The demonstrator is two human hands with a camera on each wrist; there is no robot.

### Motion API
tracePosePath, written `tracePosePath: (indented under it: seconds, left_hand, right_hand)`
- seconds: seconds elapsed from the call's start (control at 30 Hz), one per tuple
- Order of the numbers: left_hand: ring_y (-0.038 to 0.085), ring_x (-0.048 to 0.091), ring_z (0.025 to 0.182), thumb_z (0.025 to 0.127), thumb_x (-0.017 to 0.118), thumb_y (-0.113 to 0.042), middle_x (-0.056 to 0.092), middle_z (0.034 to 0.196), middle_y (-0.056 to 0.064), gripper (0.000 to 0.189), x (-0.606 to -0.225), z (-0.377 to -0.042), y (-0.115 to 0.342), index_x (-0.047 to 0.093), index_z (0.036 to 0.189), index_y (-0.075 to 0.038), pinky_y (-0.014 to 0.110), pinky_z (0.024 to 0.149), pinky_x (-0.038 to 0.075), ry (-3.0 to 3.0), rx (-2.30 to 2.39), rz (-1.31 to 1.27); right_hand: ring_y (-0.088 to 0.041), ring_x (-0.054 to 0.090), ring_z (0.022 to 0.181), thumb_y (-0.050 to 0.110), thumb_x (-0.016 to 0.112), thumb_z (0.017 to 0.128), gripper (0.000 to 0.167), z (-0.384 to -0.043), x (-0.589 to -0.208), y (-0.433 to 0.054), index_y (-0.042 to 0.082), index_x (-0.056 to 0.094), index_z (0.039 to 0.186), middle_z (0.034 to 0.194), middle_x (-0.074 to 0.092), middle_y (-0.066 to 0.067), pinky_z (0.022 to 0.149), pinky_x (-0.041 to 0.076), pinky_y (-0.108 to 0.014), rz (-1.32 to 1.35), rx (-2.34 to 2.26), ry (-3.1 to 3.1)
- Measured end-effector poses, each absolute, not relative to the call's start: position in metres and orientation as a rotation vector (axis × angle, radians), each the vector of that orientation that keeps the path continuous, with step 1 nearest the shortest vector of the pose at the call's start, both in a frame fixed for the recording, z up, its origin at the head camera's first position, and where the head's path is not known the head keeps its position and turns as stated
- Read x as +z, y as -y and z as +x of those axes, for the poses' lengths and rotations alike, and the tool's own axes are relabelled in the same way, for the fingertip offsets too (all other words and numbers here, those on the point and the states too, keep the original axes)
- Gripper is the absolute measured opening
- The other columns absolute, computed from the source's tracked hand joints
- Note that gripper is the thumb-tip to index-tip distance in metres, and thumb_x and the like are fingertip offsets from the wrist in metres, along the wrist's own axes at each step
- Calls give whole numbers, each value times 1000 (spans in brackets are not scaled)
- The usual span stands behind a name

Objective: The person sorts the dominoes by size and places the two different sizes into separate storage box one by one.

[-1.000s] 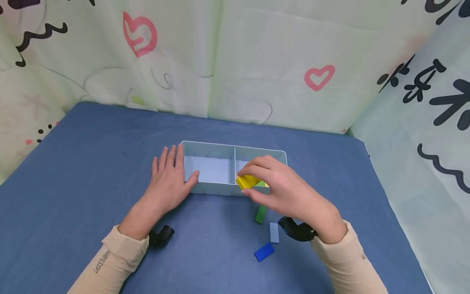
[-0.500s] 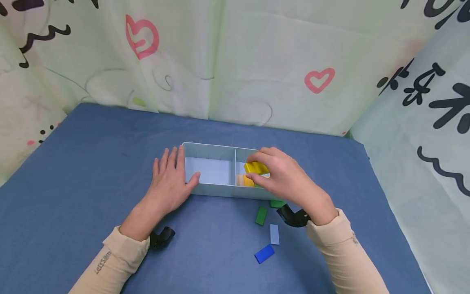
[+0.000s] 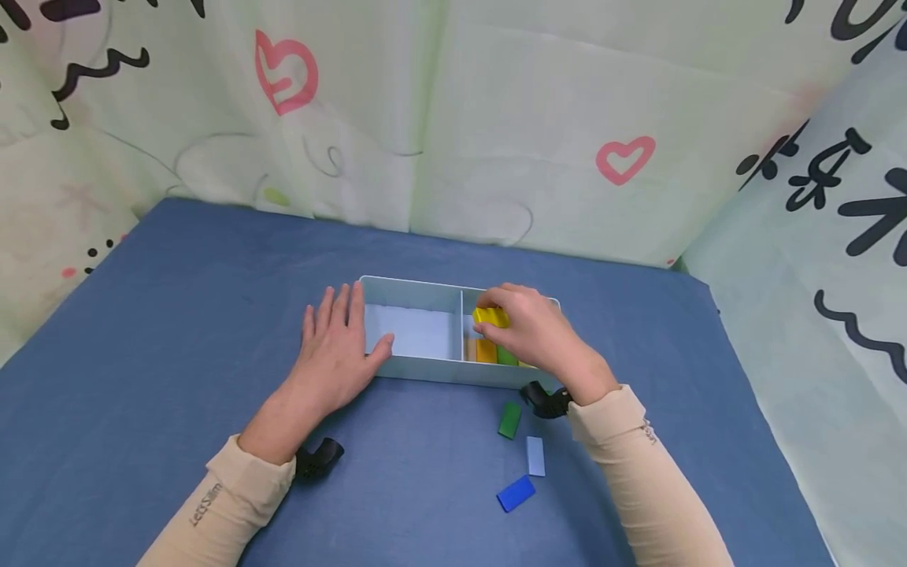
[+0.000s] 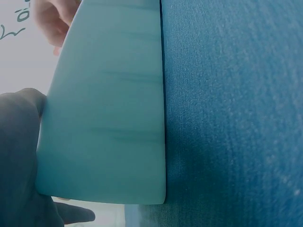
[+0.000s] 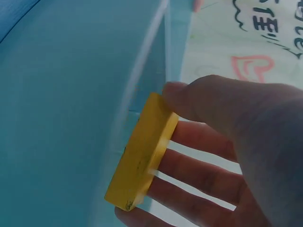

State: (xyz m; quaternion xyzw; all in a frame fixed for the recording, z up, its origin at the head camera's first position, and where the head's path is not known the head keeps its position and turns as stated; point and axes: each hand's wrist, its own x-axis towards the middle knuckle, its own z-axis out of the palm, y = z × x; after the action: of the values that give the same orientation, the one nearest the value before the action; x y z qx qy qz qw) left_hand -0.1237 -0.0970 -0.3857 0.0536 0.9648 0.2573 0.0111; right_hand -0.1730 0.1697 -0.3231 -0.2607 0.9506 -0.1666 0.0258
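Probably yellow block (image 5: 141, 153), long axis along box (image 3: 439, 370).

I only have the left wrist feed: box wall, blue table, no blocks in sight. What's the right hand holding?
Observer: The right hand holds a yellow block; the right wrist view shows it best.
Operator: Any blocks loose on the table?
Observer: Three show on the table, on the person's side of the box: dark green, light blue and blue.
Operator: Which compartment has blocks in it?
Observer: In the head view, an orange block shows in the right compartment, beneath the right hand.
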Motion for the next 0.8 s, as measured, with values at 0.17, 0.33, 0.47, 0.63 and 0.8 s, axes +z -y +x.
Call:
tracePosePath:
  seconds: [0.17, 0.33, 0.47, 0.63, 0.8]
  left_hand:
    - [42, 1, 154, 100, 44, -50, 13, 164, 25, 86, -386, -124, 97, 3, 159, -2, 64, 120, 3, -3010, 801, 167]
    - [42, 2, 153, 100, 45, -49, 14, 164, 25, 86, -386, -124, 97, 4, 159, -2, 65, 120, 3, -3016, 801, 170]
    - [42, 2, 153, 100, 45, -49, 14, 163, 25, 86, -386, -125, 97, 4, 159, -2, 65, 120, 3, -3015, 796, 173]
    - [43, 2, 153, 100, 45, -49, 14, 164, 25, 86, -386, -124, 97, 3, 159, -2, 65, 120, 3, -3013, 796, 169]
    - [42, 1, 153, 100, 45, -49, 13, 164, 25, 86, -387, -125, 97, 3, 159, -2, 65, 120, 3, -3012, 793, 166]
  right_hand:
    - [-27, 65, 103, 22, 70, 92, 28, -181, -333, -167, 6, 70, 114, 112, 70, -10, 91, 54, -44, -762, -478, -2905]
    - [-28, 66, 105, 21, 71, 91, 27, -186, -339, -163, 6, 70, 113, 113, 71, -10, 93, 53, -44, -723, -477, -2884]
    - [-27, 66, 105, 23, 71, 92, 27, -189, -344, -160, 6, 69, 113, 113, 72, -10, 93, 53, -44, -707, -477, -2875]
    - [-26, 65, 100, 19, 68, 92, 23, -192, -352, -157, 5, 70, 110, 109, 71, -10, 89, 54, -42, -727, -454, -2862]
    - [-23, 61, 87, 13, 67, 91, 11, -191, -357, -159, 6, 70, 100, 96, 68, -7, 79, 52, -36, -834, -494, -2803]
